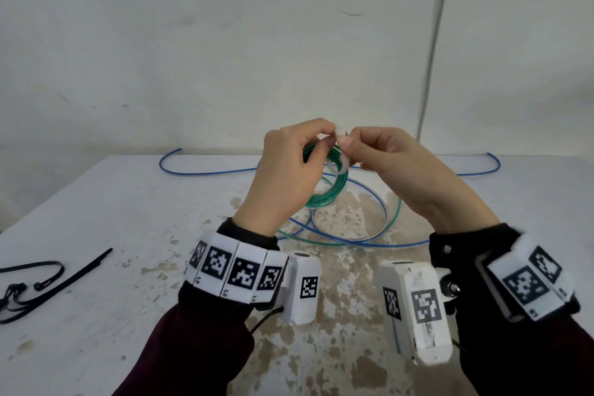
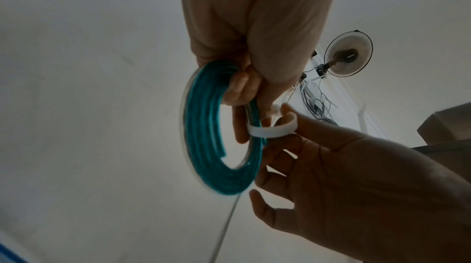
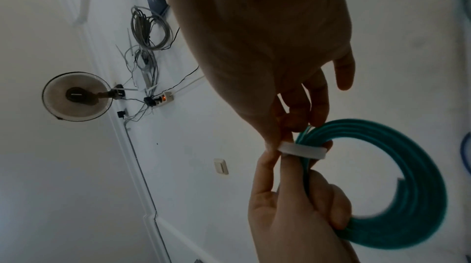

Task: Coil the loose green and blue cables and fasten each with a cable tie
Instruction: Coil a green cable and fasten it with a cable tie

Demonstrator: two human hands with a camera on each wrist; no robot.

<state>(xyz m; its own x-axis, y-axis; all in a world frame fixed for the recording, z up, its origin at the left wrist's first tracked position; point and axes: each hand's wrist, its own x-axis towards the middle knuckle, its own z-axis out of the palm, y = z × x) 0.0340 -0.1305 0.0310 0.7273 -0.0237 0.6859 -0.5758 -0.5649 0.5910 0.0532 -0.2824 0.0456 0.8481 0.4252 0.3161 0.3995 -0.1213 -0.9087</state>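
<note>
Left hand [image 1: 283, 177] grips green coil [image 1: 331, 185]; right hand [image 1: 398, 167] pinches white tie [image 1: 341, 151] looped round coil, beside left fingertips.

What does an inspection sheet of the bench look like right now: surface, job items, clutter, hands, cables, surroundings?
Surface: white table, stained and chipped toward the near middle.
Job's things: green coil held up above the table; white cable tie looped around its strands, still a wide loop, not drawn tight.
Clutter: black cable ties lie at the table's left edge.
Grippers: left hand grips the coil and pinches the tie; right hand pinches the tie's other end.
Cables: blue cable lies loose and uncoiled across the table; a green tail of cable trails over it.
Surroundings: plain white wall; a wall fan and a power strip appear in the right wrist view.
</note>
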